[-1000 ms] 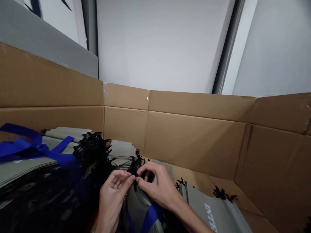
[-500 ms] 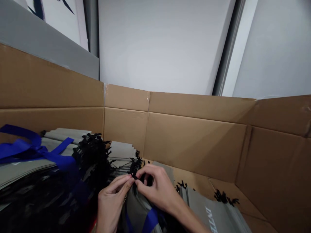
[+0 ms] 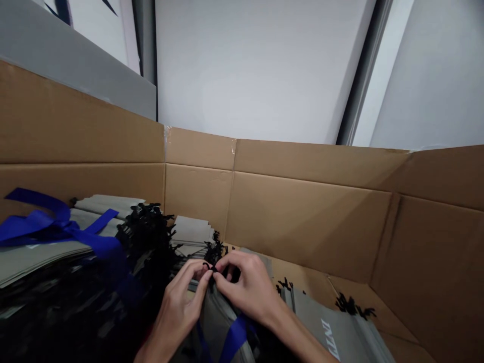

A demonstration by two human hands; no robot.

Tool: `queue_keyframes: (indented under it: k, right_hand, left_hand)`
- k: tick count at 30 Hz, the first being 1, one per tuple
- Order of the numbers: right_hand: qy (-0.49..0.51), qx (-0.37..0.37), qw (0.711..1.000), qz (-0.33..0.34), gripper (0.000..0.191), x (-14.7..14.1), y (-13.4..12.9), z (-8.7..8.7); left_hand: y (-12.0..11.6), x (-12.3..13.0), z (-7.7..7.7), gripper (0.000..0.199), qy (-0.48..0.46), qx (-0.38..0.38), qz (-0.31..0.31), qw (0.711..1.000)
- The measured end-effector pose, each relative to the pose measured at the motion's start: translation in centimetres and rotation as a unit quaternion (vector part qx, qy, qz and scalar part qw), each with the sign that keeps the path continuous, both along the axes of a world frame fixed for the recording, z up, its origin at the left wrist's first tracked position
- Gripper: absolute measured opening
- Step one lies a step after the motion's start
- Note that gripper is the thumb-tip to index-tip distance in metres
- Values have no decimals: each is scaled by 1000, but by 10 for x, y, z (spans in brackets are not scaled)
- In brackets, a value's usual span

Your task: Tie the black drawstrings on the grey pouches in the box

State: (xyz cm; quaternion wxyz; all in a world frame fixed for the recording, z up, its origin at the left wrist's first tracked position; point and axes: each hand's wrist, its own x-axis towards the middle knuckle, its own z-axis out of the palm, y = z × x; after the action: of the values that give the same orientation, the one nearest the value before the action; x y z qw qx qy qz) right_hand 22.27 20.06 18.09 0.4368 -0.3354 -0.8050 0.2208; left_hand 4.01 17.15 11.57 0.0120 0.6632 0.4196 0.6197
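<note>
Both hands (image 3: pixel 215 290) curl close together, fingertips (image 3: pixel 209 272) nearly touching.

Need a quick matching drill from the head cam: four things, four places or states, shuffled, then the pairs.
Things
1 left hand
2 blue ribbon
3 lettered grey sheet
4 box wall

Places or states
A lying at lower right on the box floor
B fingertips at black strands
C across a grey stack at left
D tan, rising behind the stacks

Pairs: 1-B, 2-C, 3-A, 4-D
</note>
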Motion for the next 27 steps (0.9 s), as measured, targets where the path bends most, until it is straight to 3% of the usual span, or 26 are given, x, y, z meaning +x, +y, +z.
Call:
queue_keyframes:
  k: [11, 15, 21, 27]
  right_hand:
    - [37, -8, 998, -49, 11, -3, -10, -4]
    - [64, 36, 997, -28, 12, -1, -6, -10]
    - [69, 107, 992, 12, 19, 5, 4, -20]
    - [46, 121, 991, 23, 22, 9, 3, -19]
  left_hand:
    - [-2, 2, 2, 14, 105, 40, 25, 993]
    - [1, 1, 1, 17, 114, 41, 37, 992]
    - [6, 0, 2, 16, 104, 48, -2, 993]
    - [2, 3, 6, 14, 95, 40, -24, 994]
